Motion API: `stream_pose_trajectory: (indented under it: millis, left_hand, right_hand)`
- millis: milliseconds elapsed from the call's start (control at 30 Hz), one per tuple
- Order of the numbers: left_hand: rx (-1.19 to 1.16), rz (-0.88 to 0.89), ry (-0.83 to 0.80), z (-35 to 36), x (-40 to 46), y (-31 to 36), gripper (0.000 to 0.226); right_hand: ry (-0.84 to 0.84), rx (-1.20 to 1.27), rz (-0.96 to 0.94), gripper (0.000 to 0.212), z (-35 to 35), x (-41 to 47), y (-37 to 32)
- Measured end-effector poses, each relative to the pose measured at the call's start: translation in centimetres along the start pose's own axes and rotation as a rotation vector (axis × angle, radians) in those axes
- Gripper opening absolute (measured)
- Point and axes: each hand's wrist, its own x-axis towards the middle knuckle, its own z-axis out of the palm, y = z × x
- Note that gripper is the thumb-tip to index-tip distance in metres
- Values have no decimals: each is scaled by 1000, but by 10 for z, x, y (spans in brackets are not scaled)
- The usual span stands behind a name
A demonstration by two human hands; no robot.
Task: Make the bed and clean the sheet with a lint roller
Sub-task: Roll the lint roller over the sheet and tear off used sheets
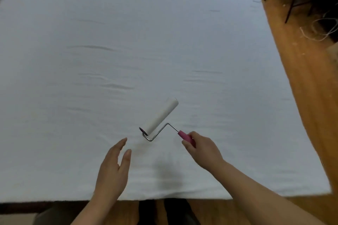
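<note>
Single head cam, wide-angle, looking fwd and down, close over white sheet [128,42] from bed's near edge.

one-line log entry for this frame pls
phase: rolling sheet | right hand: grips roller handle | left hand: open, over sheet

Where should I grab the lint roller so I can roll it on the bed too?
Grab the lint roller by its pink handle, coming from the near right, as the right hand does. The bent wire holds the sticky white drum away, so your fingers stay off it.
</note>
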Motion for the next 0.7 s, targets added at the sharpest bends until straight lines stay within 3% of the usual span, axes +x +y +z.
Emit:
stream_pose_trajectory:
  millis: [400, 700]
  left_hand:
    - [-34, 111, -290, -9, -108, 41, 35]
    - [100, 342, -404, 34, -144, 115, 43]
  right_hand:
    - [174, 112, 263, 24, -34, -225, 14]
    - [287, 240, 338, 16, -98, -342, 63]
